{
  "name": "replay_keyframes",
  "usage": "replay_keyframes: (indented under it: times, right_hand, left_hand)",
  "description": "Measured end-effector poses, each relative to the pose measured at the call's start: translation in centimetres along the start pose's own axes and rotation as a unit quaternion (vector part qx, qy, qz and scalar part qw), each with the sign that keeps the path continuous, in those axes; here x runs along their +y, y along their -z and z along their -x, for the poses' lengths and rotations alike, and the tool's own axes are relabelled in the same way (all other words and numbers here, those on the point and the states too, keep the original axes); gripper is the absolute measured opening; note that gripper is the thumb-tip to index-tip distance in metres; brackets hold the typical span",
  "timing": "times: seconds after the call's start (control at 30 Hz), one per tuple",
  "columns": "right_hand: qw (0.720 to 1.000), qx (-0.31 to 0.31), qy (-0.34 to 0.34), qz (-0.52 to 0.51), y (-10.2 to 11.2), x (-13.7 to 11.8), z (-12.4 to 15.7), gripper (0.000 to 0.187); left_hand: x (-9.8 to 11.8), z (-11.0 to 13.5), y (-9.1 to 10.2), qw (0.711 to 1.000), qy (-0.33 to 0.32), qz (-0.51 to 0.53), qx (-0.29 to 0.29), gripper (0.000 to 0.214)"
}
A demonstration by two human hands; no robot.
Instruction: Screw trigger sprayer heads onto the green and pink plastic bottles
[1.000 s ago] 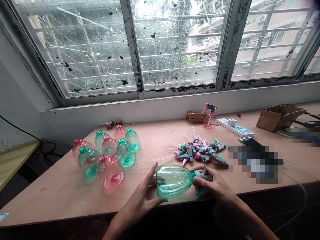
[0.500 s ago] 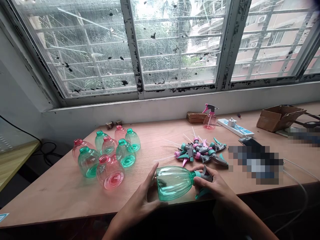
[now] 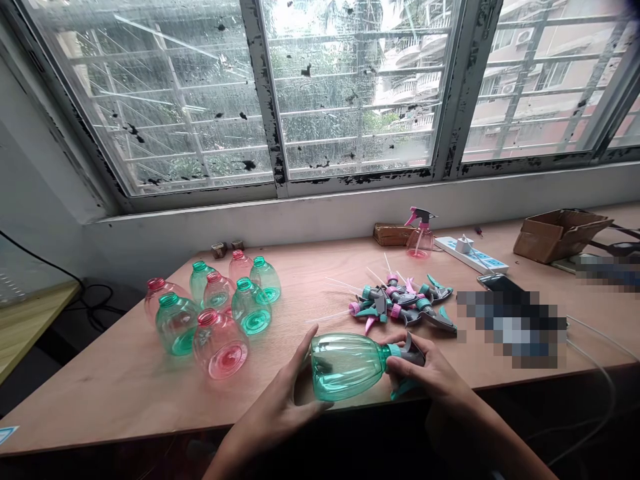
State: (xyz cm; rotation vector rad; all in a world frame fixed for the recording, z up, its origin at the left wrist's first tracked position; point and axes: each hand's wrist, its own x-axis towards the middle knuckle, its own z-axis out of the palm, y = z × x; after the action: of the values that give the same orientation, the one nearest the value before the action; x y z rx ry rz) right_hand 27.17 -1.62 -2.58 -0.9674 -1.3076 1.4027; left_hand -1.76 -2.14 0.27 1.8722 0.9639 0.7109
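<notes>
A clear green spray bottle (image 3: 347,368) lies sideways in the air over the table's front edge, its base to the left. My left hand (image 3: 295,387) cups the base end, thumb up along the rim and fingers partly hidden behind. My right hand (image 3: 425,363) is closed round the grey and teal spray head (image 3: 407,352) at the bottle's neck. Beyond the hands lies a pile of loose spray heads (image 3: 400,303), grey with pink or teal parts and thin white tubes. To the left stand several open bottles, among them a pink bottle (image 3: 221,347) and a green bottle (image 3: 177,323).
A pink spray bottle (image 3: 420,240) with its head on stands by a brown package (image 3: 393,235) at the wall. Rightward are a white power strip (image 3: 471,255), a phone (image 3: 505,290) partly blurred, and an open cardboard box (image 3: 557,237). Cables trail off the right side.
Very little differs. The green bottle and my left hand have shifted a touch to the left; my right hand stays round the spray head.
</notes>
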Motion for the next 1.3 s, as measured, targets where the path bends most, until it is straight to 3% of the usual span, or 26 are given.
replay_keyframes:
  times: [0.13,0.3,0.47,0.63,0.87,1.13,1.3]
  right_hand:
    - [1.000,-0.002,0.004,0.006,0.04,-0.03,-0.06,0.043]
    - [1.000,0.007,0.005,0.012,0.02,0.01,-0.12,0.044]
    - [1.000,0.002,0.001,0.001,-0.02,0.05,-0.02,0.046]
    - [1.000,-0.011,-0.002,-0.012,0.02,0.10,0.15,0.044]
    - [1.000,-0.013,-0.004,-0.009,-0.01,0.06,0.07,0.045]
    - [1.000,-0.028,0.007,0.002,0.19,0.13,-0.06,0.042]
    - [1.000,-0.023,0.006,0.008,0.16,0.16,-0.05,0.042]
  left_hand:
    - [0.46,-0.01,-0.10,0.999,0.027,-0.020,0.014,0.119]
    - [0.72,0.04,-0.10,0.998,0.036,-0.036,0.027,0.102]
    - [0.52,-0.06,-0.17,1.000,0.013,0.009,0.006,0.103]
    - [0.61,-0.06,-0.17,1.000,0.021,-0.007,0.014,0.119]
    - [0.64,0.19,0.12,0.997,0.043,-0.061,0.026,0.098]
    - [0.20,0.22,-0.14,0.998,-0.006,-0.056,0.025,0.102]
    - [0.73,0.24,-0.22,0.996,0.029,-0.071,0.034,0.105]
